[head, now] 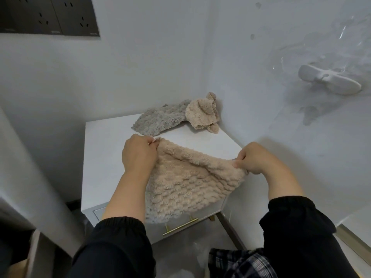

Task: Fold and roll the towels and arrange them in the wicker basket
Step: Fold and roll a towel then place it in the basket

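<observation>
Beige plush towel (180,187), likely light and limp: your left hand (138,153) and right hand (255,159) each pinch a far corner.

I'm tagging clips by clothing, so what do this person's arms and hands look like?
Both arms wear black long sleeves, the left sleeve and right sleeve each ending in a gathered elastic cuff on the forearm. The left hand and right hand are bare: no gloves, and no watch or ring shows.
</observation>
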Demonstrator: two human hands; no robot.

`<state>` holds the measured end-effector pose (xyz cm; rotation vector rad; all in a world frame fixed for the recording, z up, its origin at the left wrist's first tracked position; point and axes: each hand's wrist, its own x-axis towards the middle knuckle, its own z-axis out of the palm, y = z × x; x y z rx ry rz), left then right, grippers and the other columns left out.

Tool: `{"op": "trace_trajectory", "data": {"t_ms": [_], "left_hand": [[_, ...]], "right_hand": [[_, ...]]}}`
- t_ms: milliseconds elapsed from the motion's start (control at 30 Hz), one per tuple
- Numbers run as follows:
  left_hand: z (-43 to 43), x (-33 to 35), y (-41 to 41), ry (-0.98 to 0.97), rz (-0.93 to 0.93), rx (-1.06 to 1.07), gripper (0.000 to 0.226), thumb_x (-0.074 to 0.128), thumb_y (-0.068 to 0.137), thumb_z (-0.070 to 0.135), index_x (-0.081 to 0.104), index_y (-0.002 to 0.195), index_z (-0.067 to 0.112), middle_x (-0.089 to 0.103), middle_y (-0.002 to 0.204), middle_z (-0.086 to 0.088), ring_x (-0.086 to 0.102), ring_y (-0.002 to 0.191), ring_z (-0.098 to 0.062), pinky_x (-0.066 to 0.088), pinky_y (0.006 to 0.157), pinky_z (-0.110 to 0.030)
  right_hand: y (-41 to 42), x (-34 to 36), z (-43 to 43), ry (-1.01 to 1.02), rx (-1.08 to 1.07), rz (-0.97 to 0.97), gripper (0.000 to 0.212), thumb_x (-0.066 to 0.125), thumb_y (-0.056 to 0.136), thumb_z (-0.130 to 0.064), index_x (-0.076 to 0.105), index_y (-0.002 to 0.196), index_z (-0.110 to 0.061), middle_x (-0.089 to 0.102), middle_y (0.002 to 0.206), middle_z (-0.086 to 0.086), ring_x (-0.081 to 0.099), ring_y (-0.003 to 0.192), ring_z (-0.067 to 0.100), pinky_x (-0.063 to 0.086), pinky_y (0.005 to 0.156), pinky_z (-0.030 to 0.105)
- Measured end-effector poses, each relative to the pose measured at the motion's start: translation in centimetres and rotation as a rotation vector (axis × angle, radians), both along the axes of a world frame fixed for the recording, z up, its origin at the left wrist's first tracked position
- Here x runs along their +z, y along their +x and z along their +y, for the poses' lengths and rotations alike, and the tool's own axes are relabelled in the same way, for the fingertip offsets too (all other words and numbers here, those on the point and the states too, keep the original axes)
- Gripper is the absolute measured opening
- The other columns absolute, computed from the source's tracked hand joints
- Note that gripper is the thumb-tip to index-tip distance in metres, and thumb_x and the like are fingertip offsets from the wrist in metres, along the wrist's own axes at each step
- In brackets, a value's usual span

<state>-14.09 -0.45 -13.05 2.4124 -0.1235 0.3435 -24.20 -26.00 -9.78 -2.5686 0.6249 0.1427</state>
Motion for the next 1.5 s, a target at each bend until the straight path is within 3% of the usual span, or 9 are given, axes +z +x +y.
{"op": "trace_trajectory", "data": {"t_ms": [167,300,433,600,833,1067,1267,1367,1500], "left_hand": [[0.8,0.0,-0.3,-0.042,0.112,0.04,0.033,0.056,0.092,0.026,0.065,0.064,0.012,0.06,0.066,-0.004,0.056,0.072,-0.028,0.036,0.056,-0.028],[1.2,0.1,0.0,-0.215,0.131,0.089,0.031,0.055,0.088,0.015,0.057,0.057,0.011,0.056,0.059,-0.004,0.051,0.064,-0.029,0.033,0.052,-0.028],[1.2,0.0,0.1,-0.293,0.105,0.085,0.027,0.048,0.084,0.004,0.053,0.058,0.01,0.053,0.058,-0.007,0.044,0.061,-0.027,0.03,0.051,-0.028],[1.1,-0.4,0.8,-0.455,0.181,0.09,0.031,0.049,0.087,0.01,0.058,0.058,0.013,0.064,0.056,-0.006,0.058,0.057,-0.027,0.041,0.058,-0.028],[0.0,0.7,1.6,-1.166,0.35,-0.055,0.019,0.053,0.094,0.006,0.071,0.093,0.014,0.071,0.103,-0.009,0.069,0.091,-0.015,0.052,0.079,-0.022],[0.3,1.9,2.1,-1.514,0.334,-0.197,0.024,0.05,0.095,0.013,0.065,0.113,0.007,0.067,0.107,-0.004,0.064,0.092,-0.015,0.048,0.085,-0.022],[1.5,1.0,1.0,-1.319,0.503,-0.003,0.015,0.055,0.091,0.013,0.068,0.091,0.008,0.063,0.084,-0.006,0.061,0.08,-0.02,0.055,0.077,-0.031],[2.1,1.6,0.8,-1.186,0.56,-0.013,0.006,0.062,0.088,0.011,0.067,0.088,0.007,0.062,0.076,-0.006,0.063,0.066,-0.015,0.056,0.054,-0.022],[3.2,2.8,-0.1,-0.964,0.57,-0.092,0.011,0.059,0.09,0.007,0.069,0.093,0.008,0.064,0.065,-0.005,0.061,0.047,-0.011,0.055,0.051,-0.021]], "right_hand": [[0.2,-0.8,-0.4,-0.053,-0.052,0.087,0.028,0.063,0.074,0.004,0.048,0.056,-0.012,0.049,0.058,0.008,0.051,0.058,0.02,0.037,0.054,0.021],[0.7,-1.2,-0.9,-0.128,-0.185,-0.21,0.045,0.066,0.083,-0.014,0.035,0.051,-0.011,0.03,0.054,0.003,0.027,0.05,0.018,0.017,0.048,0.027],[1.2,-1.6,-1.1,0.201,-0.3,-0.524,0.031,0.064,0.083,-0.014,0.05,0.059,-0.003,0.031,0.052,0.007,0.029,0.046,0.021,0.028,0.052,0.026],[2.0,-1.9,0.4,0.743,-0.404,-0.43,0.019,0.052,0.095,-0.01,0.055,0.077,-0.006,0.051,0.039,0.002,0.045,0.028,0.012,0.05,0.04,0.024],[4.3,-2.0,1.2,1.073,-0.308,-0.569,0.017,0.045,0.097,-0.005,0.061,0.093,-0.011,0.071,0.09,0.009,0.069,0.083,0.019,0.057,0.075,0.029],[5.6,-1.3,1.4,1.272,-0.179,-0.834,0.016,0.05,0.093,-0.011,0.066,0.094,-0.007,0.067,0.093,0.005,0.063,0.087,0.017,0.048,0.078,0.029],[4.5,-2.5,0.3,1.023,-0.351,-0.674,0.023,0.05,0.089,0.006,0.065,0.079,-0.008,0.061,0.082,0.007,0.061,0.077,0.019,0.055,0.053,0.025],[3.4,-1.8,-0.1,1.094,-0.36,-0.608,0.024,0.046,0.09,0.007,0.062,0.08,-0.008,0.059,0.081,0.008,0.061,0.071,0.023,0.055,0.049,0.022],[1.9,-1.2,-0.9,1.161,-0.349,-0.464,0.023,0.044,0.091,0.005,0.06,0.083,-0.009,0.06,0.085,0.007,0.063,0.066,0.021,0.055,0.05,0.021]]}}
